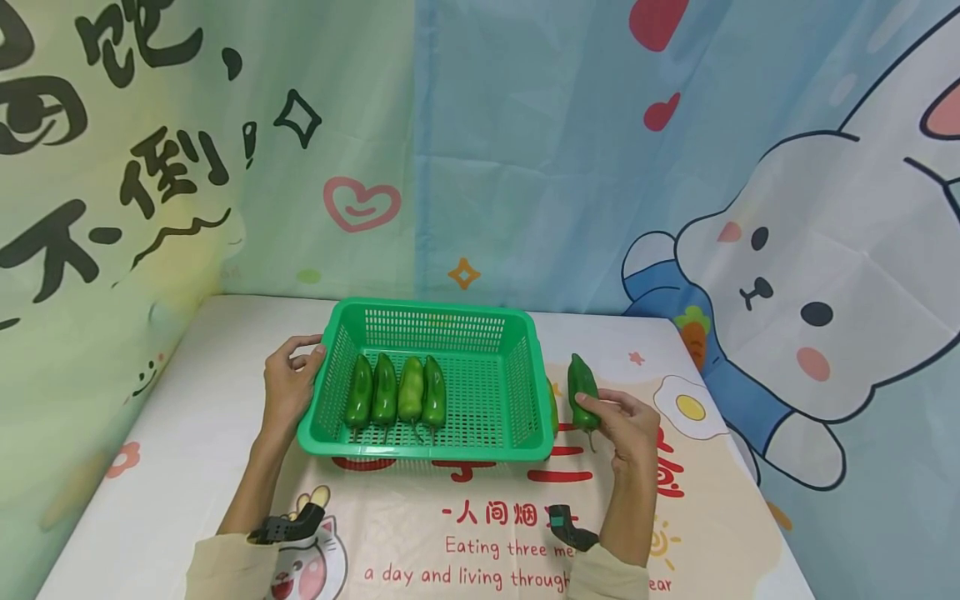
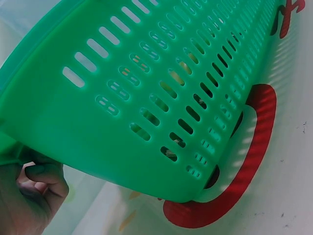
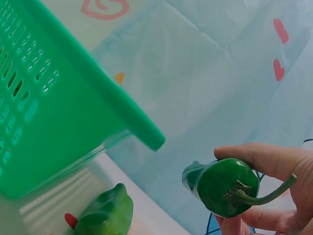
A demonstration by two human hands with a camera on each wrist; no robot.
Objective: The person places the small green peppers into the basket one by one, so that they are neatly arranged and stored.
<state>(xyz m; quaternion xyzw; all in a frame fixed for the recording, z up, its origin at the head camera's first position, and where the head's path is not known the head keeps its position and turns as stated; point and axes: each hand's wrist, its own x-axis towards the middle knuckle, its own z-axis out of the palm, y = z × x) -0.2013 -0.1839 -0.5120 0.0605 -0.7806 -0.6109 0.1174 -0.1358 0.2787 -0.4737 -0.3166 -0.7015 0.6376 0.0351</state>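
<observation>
A green plastic basket (image 1: 491, 454) with slotted sides stands on the table, and several green peppers (image 1: 411, 390) lie side by side in its left half, stems toward me. At the basket's left rim, my left hand (image 1: 290, 385) grips the edge with curled fingers, also visible in the left wrist view. To the right of the basket my right hand (image 1: 628, 425) pinches another green pepper (image 1: 581, 387) between thumb and fingers, its stem pointing down toward me. One more green pepper (image 3: 108, 213) lies beside the basket's right wall, mostly hidden by it in the head view.
A printed cloth (image 1: 480, 575) with red characters, English words and cartoon figures covers the table. Behind the table hangs a curtain (image 1: 510, 208) with a large rabbit drawing at the right. Black wrist straps (image 1: 288, 527) sit on both forearms.
</observation>
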